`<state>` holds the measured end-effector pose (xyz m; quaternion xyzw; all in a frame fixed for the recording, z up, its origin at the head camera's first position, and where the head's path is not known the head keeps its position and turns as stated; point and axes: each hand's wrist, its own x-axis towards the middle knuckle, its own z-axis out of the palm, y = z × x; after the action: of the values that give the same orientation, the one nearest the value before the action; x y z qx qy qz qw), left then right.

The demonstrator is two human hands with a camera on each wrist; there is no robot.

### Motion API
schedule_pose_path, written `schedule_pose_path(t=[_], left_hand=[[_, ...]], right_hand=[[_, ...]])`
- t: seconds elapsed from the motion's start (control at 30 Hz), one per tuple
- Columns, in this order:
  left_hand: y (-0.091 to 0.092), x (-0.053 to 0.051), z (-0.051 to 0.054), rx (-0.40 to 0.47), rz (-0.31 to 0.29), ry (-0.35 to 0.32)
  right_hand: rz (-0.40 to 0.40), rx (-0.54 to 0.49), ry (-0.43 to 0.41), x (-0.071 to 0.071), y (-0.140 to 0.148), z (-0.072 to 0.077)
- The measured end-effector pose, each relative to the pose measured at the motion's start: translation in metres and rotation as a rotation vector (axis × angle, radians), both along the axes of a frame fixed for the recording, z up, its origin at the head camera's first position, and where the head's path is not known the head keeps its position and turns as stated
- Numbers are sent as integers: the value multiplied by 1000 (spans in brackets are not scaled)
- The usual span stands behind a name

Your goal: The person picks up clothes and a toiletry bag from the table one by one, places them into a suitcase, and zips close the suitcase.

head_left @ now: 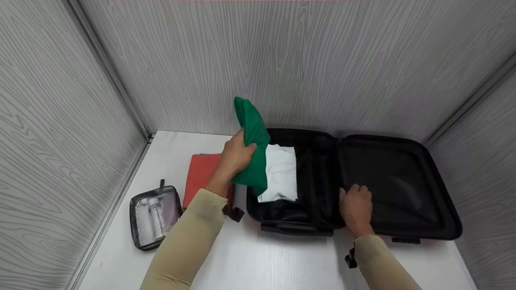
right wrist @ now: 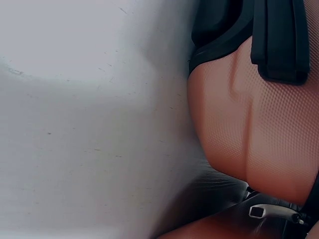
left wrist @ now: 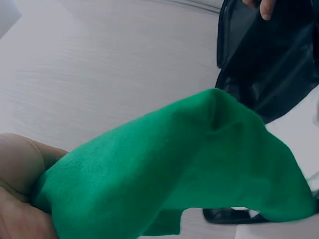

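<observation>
My left hand grips a folded green cloth, thumb on top, held up over the left side of an open suitcase. In the left wrist view the green cloth droops from the hand and hides part of the suitcase. A folded white cloth lies in the suitcase's left half. Near the middle hinge my right hand holds the suitcase's edge with bent fingers. The right wrist view shows the suitcase's ribbed orange-pink shell, but not that hand's fingers.
Left of the suitcase lies a folded red cloth, partly hidden by my left arm. A clear pouch with black edging holds a bottle near the table's left side. The white table meets grey wood-grain panels behind and at both sides.
</observation>
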<state>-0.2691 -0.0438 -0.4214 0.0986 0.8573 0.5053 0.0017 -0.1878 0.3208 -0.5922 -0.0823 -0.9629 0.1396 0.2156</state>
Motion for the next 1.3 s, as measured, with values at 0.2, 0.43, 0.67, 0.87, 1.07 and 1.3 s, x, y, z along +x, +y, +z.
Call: schedule_pose_path(t=[0.2,0.43,0.67,0.87,1.07,1.3], left_hand=[[23,-11,-16,73,-23,-55],[49,-19,-36,72,-91,-93],[65,-33,-69,285,-209,-175],[66,-36,-108,312,-249,-357],[75,-33,-106,392,-306,-353],[67,-34,-118,204,-111,-400]], right_hand=[[-2,-25,-24,1,2,-1],[-3,-34,-31,3,2,-4],[-11,-27,-11,2,2,-4],[-10,-3,-6,4,1,-4],[-8,16,-6,1,0,0],[-6,27,12,-1,-1,0]])
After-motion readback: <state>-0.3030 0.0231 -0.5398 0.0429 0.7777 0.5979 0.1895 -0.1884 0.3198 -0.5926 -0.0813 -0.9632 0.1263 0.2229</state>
